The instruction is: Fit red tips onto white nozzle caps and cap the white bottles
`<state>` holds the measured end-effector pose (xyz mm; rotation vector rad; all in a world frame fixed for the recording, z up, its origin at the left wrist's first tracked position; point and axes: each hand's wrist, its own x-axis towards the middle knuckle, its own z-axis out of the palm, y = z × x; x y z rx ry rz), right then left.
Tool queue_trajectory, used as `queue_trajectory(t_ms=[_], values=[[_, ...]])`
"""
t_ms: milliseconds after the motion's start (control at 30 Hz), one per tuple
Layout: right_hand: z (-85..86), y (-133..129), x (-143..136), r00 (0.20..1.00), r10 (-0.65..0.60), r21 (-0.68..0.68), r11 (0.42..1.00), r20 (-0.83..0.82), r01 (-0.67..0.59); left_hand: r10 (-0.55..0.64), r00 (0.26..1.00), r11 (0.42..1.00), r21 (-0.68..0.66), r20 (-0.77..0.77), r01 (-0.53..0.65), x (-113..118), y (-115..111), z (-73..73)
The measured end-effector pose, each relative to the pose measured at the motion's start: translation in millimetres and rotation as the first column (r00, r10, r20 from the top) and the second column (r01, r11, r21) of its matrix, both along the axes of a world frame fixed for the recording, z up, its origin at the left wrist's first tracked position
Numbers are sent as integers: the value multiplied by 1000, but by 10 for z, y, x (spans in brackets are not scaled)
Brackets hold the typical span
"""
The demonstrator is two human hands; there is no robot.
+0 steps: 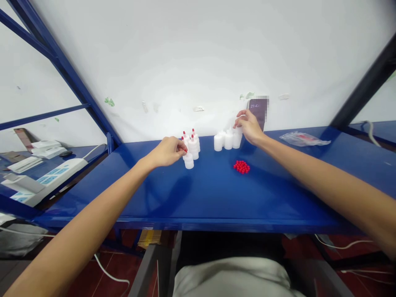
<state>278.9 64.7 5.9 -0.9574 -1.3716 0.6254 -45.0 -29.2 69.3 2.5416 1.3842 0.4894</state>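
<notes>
My left hand (168,152) is closed at the fingertips over the front bottle (189,161) of the left group, with a bit of red showing at the fingers. Behind it stand several white bottles (194,148) with red tips. My right hand (249,126) reaches to the right group of white bottles (228,141), its fingers at the top of the rearmost right one; whether it grips that bottle is unclear. Nearer the front, below my right hand, lies a pile of small red caps (241,167) on the blue table (198,198).
A phone (257,110) leans on the wall behind my right hand. Clear plastic bags (305,139) lie at the right. At the left, beyond a blue frame post, are a white power strip (62,173), papers and another phone (24,139).
</notes>
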Motion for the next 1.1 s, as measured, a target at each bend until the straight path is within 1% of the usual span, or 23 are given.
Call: queue_trajectory(t_ms=[100, 167, 267, 333, 400, 500, 533, 600, 667, 733, 767, 833, 900, 967, 1033, 1100], values=[[-47, -4, 4, 999, -15, -1, 1000, 35, 15, 7, 1000, 1000, -6, 11, -7, -22, 2, -7], [-60, -36, 31, 999, -27, -7, 1000, 20, 27, 23, 998, 999, 35, 55, -24, -45, -17, -15], [-53, -151, 117, 999, -7, -32, 999, -40, 6, 13, 981, 987, 153, 193, -43, -39, -97, -28], [-53, -260, 188, 995, 31, -73, 997, -100, -38, -35, 942, 970, 238, 334, -48, 34, -173, -43], [-74, -374, 241, 984, 78, -153, 983, -162, -103, -123, 877, 958, 286, 464, -17, 180, -239, -72], [-145, -512, 239, 958, 159, -293, 929, -240, -227, -251, 773, 955, 282, 583, 97, 520, -263, -166], [-171, -546, 216, 951, 172, -310, 917, -258, -250, -280, 741, 951, 280, 611, 129, 651, -246, -215], [-215, -602, 150, 958, 152, -282, 934, -244, -220, -331, 698, 940, 290, 635, 183, 909, -181, -338], [-238, -659, 80, 985, 113, -205, 969, -133, -139, -355, 670, 931, 316, 652, 185, 1132, -98, -486], [-239, -725, 31, 993, 96, -120, 989, 62, -88, -350, 636, 931, 334, 688, 150, 1290, -29, -638], [-232, -760, 18, 980, 93, -85, 993, 175, -79, -333, 605, 936, 332, 723, 118, 1340, -8, -706], [-206, -830, 10, 919, 59, -17, 998, 389, -56, -308, 572, 944, 320, 760, 82, 1386, 1, -810], [-163, -894, 15, 836, -19, 59, 998, 549, -17, -312, 563, 942, 325, 765, 80, 1383, -29, -861], [-105, -954, 15, 755, -84, 112, 994, 650, 15, -334, 556, 934, 346, 761, 88, 1363, -79, -870], [-39, -1016, 2, 690, -96, 114, 993, 717, 20, -349, 541, 928, 363, 766, 85, 1350, -127, -857], [23, -1079, -21, 642, -74, 87, 996, 763, 11, -361, 530, 923, 376, 767, 84, 1352, -162, -843]])
